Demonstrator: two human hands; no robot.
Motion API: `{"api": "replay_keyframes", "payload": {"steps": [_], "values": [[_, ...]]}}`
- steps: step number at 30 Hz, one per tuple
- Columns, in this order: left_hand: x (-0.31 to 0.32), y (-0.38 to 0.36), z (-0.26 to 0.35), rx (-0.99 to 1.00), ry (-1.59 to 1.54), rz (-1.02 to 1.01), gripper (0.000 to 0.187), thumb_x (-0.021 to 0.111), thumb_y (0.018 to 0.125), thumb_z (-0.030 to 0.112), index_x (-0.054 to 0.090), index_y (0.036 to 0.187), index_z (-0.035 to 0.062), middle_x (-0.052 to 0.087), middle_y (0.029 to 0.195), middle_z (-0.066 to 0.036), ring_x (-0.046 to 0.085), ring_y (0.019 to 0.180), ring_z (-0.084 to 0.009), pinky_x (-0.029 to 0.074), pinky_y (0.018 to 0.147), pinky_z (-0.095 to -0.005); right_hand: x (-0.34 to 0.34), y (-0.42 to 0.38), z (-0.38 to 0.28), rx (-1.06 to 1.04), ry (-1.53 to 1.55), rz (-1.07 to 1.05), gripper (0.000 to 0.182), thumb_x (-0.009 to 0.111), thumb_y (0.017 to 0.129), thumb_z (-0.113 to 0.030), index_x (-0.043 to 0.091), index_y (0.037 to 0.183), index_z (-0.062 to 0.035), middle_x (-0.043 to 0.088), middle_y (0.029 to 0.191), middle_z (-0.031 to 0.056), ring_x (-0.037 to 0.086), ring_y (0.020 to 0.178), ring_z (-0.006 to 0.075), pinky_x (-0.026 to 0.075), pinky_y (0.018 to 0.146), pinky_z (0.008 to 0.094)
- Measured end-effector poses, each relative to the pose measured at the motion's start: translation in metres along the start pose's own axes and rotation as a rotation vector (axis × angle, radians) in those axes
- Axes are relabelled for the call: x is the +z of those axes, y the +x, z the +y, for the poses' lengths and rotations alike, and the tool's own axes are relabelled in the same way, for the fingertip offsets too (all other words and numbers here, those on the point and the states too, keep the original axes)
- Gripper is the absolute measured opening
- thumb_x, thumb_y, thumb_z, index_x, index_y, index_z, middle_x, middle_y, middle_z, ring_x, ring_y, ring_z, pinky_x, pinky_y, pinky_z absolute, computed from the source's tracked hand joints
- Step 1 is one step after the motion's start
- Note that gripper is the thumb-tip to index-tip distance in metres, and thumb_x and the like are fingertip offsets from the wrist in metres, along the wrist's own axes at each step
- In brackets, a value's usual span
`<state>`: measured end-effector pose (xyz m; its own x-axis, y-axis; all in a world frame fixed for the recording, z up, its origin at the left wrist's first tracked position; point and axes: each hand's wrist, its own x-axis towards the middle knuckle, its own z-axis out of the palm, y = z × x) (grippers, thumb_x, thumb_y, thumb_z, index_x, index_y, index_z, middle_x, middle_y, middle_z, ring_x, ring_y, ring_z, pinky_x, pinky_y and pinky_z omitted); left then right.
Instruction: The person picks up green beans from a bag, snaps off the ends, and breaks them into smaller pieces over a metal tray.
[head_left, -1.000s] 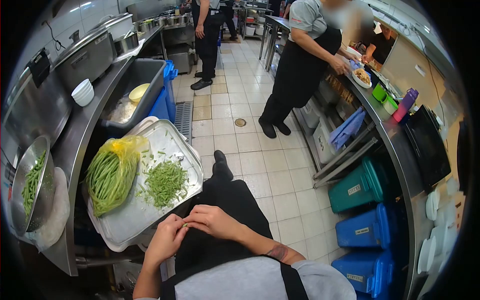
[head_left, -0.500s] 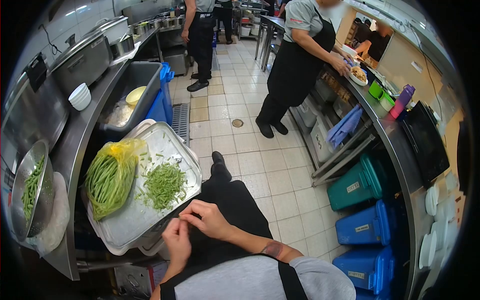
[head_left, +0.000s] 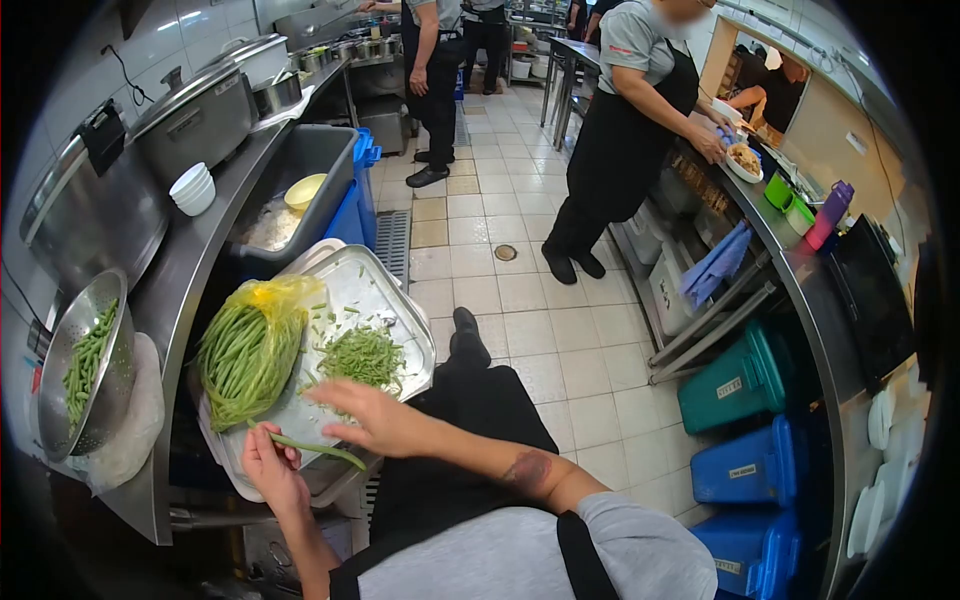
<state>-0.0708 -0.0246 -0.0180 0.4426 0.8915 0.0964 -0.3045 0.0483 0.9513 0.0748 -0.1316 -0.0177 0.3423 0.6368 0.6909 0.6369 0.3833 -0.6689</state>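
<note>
My left hand pinches one end of a long green bean at the near edge of the metal tray. Over the tray's near right part is my right hand, its fingers spread, with nothing seen in it. Just beyond it lies a pile of short green bean pieces. A yellow plastic bag full of whole green beans rests on the tray's left side.
On the left counter are a colander with beans, white bowls and large pots. A grey bin stands behind the tray. A co-worker handles food at the right counter, above lidded bins.
My hands have parted. The left moved left and now holds a long bean; the right moved left over the tray and opened. The view has shifted slightly.
</note>
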Motion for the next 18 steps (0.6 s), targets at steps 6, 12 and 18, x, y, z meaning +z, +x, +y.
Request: {"api": "replay_keyframes", "payload": {"steps": [6,12,18], "values": [[-0.005,0.001,-0.028,-0.051,-0.138,0.007,0.019,0.047,0.095,0.021,0.05,0.084,0.0051,0.046,0.061,0.001,0.041,0.047,-0.0049,0.03,0.039,-0.0182,0.003,-0.063,-0.024,0.503,0.308,-0.235,0.018,0.051,0.09,-0.013,0.06,0.088,0.003,0.058,0.069,0.0094,0.056,0.055,0.0143,0.046,0.054,0.0273],[0.036,-0.025,-0.051,-0.146,-0.083,-0.048,0.007,0.054,0.09,0.01,0.051,0.087,0.0045,0.048,0.063,0.0,0.046,0.049,-0.0063,0.036,0.041,-0.0186,-0.026,-0.077,-0.023,0.822,0.361,-0.148,0.02,0.049,0.092,-0.015,0.06,0.091,0.0023,0.06,0.067,0.0049,0.055,0.057,0.0077,0.045,0.054,0.0231],[0.037,-0.021,-0.05,-0.043,-0.027,-0.025,0.007,0.054,0.09,0.01,0.052,0.088,0.003,0.049,0.063,-0.001,0.047,0.051,-0.007,0.037,0.043,-0.0189,-0.03,-0.093,-0.02,0.769,0.313,-0.103,0.017,0.054,0.089,-0.012,0.06,0.095,0.0026,0.061,0.069,0.0038,0.055,0.058,0.0064,0.045,0.054,0.0215]]}}
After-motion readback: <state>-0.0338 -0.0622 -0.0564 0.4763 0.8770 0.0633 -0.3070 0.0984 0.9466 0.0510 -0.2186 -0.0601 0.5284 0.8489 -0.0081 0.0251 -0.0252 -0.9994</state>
